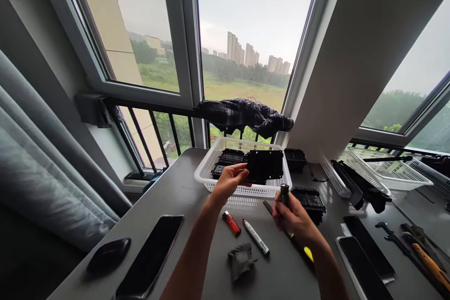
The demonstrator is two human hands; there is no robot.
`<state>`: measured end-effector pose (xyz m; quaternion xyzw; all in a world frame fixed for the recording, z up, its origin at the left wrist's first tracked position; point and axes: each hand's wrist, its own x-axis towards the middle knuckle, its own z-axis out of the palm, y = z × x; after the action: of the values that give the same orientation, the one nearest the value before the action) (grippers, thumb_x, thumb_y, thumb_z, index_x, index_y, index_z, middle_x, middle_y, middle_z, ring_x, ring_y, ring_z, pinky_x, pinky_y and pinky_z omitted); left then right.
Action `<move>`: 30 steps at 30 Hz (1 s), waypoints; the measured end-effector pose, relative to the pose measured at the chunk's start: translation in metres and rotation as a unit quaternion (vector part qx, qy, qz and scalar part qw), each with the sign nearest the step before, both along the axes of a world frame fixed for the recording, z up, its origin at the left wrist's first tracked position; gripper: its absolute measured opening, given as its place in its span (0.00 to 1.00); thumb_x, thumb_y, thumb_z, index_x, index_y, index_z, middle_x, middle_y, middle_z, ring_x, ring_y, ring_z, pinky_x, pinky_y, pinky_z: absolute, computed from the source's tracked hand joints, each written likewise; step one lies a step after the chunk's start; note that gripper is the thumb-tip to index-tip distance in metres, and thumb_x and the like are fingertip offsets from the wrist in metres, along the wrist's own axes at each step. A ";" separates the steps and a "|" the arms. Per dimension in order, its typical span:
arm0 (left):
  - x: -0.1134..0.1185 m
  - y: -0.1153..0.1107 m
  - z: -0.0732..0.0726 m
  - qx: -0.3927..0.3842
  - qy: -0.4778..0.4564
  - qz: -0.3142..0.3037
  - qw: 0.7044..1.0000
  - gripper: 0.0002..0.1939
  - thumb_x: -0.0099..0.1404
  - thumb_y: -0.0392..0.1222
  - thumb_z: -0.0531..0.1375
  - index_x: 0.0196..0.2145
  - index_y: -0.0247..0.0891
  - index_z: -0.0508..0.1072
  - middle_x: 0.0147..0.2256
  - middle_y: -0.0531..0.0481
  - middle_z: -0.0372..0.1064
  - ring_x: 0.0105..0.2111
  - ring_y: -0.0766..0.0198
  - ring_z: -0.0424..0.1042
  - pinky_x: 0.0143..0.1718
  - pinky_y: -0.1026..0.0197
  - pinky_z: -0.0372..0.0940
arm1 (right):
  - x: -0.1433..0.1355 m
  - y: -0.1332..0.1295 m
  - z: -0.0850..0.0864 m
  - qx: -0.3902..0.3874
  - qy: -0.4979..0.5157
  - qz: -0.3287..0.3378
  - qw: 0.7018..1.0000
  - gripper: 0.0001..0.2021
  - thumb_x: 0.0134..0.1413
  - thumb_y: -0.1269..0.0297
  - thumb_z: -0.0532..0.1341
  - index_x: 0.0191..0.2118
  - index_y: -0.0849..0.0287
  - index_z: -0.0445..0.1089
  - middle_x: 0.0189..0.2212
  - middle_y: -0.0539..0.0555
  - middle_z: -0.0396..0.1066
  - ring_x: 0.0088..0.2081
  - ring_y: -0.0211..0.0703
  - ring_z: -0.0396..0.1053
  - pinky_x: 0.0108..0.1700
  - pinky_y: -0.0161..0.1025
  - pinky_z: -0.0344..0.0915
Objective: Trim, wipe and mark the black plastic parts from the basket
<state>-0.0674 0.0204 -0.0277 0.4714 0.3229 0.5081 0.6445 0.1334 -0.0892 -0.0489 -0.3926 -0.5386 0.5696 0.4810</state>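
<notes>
The left hand (232, 179) holds a black panel (265, 165) by its left edge, with the thumb on the near face and the grip closed on it. The panel is raised before the white basket (201, 173) and covers a part of it; how high it is above the basket, I cannot tell. The right hand (292, 212) has its grip closed around what seems a green lighter (284, 193), its metal end pointing up, just below the panel and apart from it. Black parts (228, 158) lie inside the basket, at the left of the panel. On the table (190, 197), between the two forearms, there are a red lighter (231, 223), a white marker (256, 236) and a crumpled grey cloth (241, 261). Near the left forearm lies a phone (151, 258), and beside it a mouse (109, 255).
</notes>
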 end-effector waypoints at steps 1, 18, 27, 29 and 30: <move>0.002 -0.001 0.000 0.003 0.000 0.000 1.000 0.28 0.44 0.47 0.74 0.42 0.31 0.75 0.24 0.52 0.73 0.23 0.65 0.71 0.27 0.58 0.74 | -0.002 0.003 0.010 -0.012 0.025 0.004 1.000 0.11 0.57 0.56 0.59 0.39 0.55 0.59 0.26 0.47 0.63 0.22 0.33 0.57 0.23 0.32 0.53; 0.012 -0.005 0.005 0.061 0.046 -0.060 0.995 0.20 0.52 0.44 0.67 0.42 0.30 0.77 0.34 0.43 0.78 0.34 0.56 0.76 0.36 0.56 0.72 | -0.040 0.048 0.034 -0.097 0.234 0.097 0.963 0.20 0.51 0.45 0.54 0.24 0.58 0.63 0.20 0.48 0.53 0.25 0.37 0.49 0.25 0.33 0.46; 0.012 0.000 -0.002 0.082 0.081 -0.049 0.992 0.17 0.54 0.40 0.66 0.41 0.32 0.78 0.35 0.42 0.79 0.39 0.53 0.77 0.40 0.58 0.70 | -0.048 0.050 0.031 -0.155 0.277 0.079 0.945 0.19 0.48 0.47 0.56 0.20 0.57 0.57 0.19 0.46 0.51 0.23 0.35 0.46 0.24 0.33 0.45; 0.012 0.000 -0.002 0.085 0.089 -0.051 0.991 0.16 0.54 0.40 0.65 0.41 0.33 0.78 0.35 0.43 0.79 0.40 0.53 0.77 0.40 0.59 0.69 | -0.048 0.049 0.033 -0.164 0.276 0.068 0.944 0.19 0.47 0.47 0.56 0.20 0.57 0.56 0.19 0.46 0.50 0.23 0.35 0.45 0.24 0.33 0.44; 0.012 0.000 -0.002 0.085 0.092 -0.053 0.991 0.15 0.54 0.39 0.65 0.40 0.33 0.78 0.35 0.43 0.79 0.40 0.53 0.77 0.40 0.59 0.69 | -0.048 0.049 0.034 -0.167 0.276 0.066 0.944 0.19 0.47 0.46 0.56 0.20 0.57 0.56 0.19 0.45 0.50 0.23 0.35 0.45 0.24 0.33 0.44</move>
<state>-0.0558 0.0200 -0.0297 0.5854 0.3107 0.4536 0.5958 0.0859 -0.0400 -0.0151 -0.2584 -0.3068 0.7675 0.5001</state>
